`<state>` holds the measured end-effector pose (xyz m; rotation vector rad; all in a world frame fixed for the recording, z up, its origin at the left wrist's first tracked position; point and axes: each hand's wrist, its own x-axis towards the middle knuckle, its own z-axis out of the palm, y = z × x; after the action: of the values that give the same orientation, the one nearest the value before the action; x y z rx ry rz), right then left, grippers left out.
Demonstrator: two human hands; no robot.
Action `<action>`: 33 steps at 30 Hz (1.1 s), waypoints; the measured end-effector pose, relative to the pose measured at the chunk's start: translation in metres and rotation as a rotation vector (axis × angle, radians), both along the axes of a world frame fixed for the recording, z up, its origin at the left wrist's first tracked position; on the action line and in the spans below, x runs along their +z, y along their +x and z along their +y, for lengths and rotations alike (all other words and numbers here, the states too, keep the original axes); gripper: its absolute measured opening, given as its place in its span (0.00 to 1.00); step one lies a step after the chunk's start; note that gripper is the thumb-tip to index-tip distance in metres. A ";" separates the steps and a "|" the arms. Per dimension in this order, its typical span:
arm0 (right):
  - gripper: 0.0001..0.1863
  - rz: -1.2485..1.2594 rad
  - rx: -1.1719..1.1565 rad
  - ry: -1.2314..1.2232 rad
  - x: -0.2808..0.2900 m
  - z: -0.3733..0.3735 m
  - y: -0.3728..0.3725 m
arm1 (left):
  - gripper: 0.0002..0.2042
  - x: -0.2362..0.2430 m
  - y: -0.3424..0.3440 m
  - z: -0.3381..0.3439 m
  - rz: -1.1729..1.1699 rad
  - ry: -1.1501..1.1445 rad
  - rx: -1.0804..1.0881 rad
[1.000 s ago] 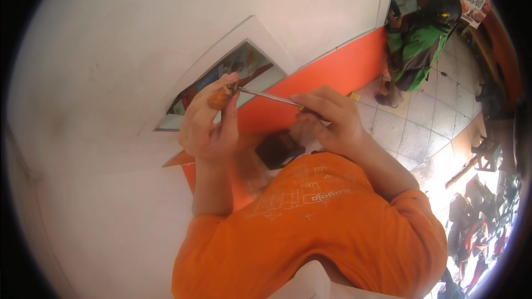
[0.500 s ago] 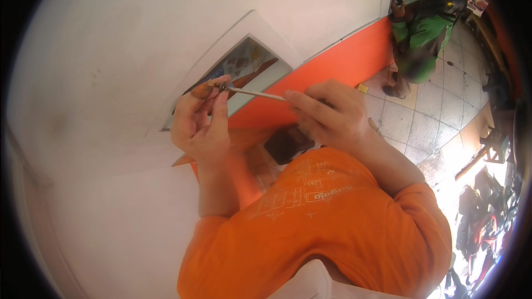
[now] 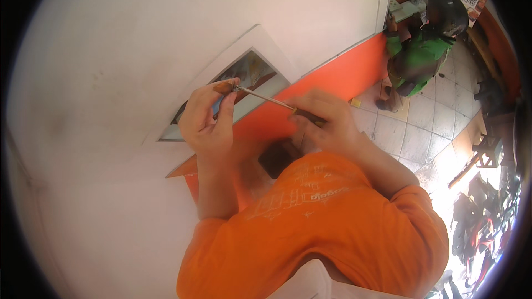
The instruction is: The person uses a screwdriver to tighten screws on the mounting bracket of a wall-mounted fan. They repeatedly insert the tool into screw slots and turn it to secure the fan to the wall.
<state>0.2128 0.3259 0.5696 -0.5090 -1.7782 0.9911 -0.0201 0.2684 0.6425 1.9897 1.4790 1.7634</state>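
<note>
hands meet in the middle of the head view, held up close in front of an orange shirt [image 3: 332, 216]. left hand [image 3: 206, 122] is raised, its fingers [image 3: 226, 105] pinched narrow around a small brown and blue thing [image 3: 224, 87], too small to tell what it is. right hand [image 3: 324, 124] sits a little lower and to the right, fingers curled shut on the dark handle of a thin tool [image 3: 266, 98]. the tool's long metal rod slants up and left until its tip touches the small thing. it looks like the left hand keeps the small thing still so the tip can stay on it, and the right hand holds far back on the handle to steer.

behind the hands, in the upper left, is a white wall [image 3: 138, 39] with a slanted window opening [image 3: 244, 83] and an orange stripe [image 3: 338, 72] below it. in the upper right, well apart, another person in a green jacket [image 3: 418, 58] and dark helmet stands on a tiled floor [image 3: 426, 116].
</note>
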 end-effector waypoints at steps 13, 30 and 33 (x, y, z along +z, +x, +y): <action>0.14 -0.030 -0.123 -0.122 -0.030 0.046 -0.038 | 0.08 -0.034 -0.026 0.086 0.019 -0.014 0.042; 0.14 -0.026 -0.517 0.156 0.130 0.216 -0.004 | 0.09 0.112 0.029 0.327 -0.042 0.212 -0.093; 0.15 -0.064 -0.520 0.175 0.172 0.232 -0.001 | 0.10 0.145 0.028 0.353 -0.023 0.255 -0.050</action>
<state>0.2121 0.5580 0.7413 -0.8443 -1.6459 0.4583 0.0075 0.6215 0.7871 2.0908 1.2391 2.0343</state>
